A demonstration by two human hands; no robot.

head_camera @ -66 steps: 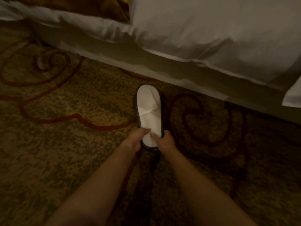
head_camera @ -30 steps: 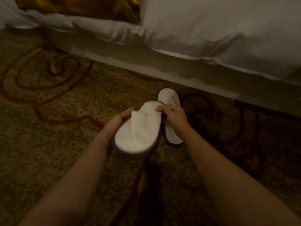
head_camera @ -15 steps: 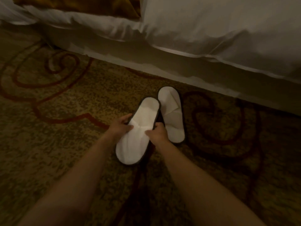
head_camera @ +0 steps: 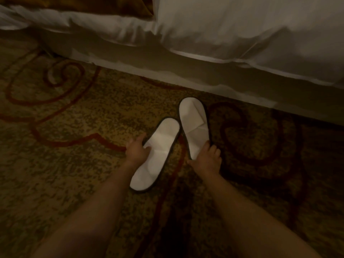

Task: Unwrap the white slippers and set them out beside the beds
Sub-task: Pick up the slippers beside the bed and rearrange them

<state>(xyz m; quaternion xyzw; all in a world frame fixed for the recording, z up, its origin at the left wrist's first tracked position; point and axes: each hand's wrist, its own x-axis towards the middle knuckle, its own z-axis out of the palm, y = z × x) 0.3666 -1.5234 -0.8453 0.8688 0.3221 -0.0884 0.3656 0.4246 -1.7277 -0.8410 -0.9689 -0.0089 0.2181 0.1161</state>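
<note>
Two white slippers with dark rims lie on the patterned carpet beside the bed. The left slipper (head_camera: 158, 153) is angled, its toe pointing up and right. The right slipper (head_camera: 193, 125) lies nearly straight, toe toward the bed (head_camera: 242, 34). My left hand (head_camera: 136, 150) rests on the left edge of the left slipper, thumb on its upper surface. Holding the heel end of the right slipper is my right hand (head_camera: 207, 160), fingers on its right rim and thumb at its left.
White bedding hangs over the bed base (head_camera: 167, 69) along the top of the view. A gold-brown cloth (head_camera: 83, 4) shows at the top left. Brown carpet with dark red swirls (head_camera: 61, 112) spreads all around.
The second slipper came down onto the carpet left of the first one. My right hand moved from the left slipper to the heel of the right slipper.
</note>
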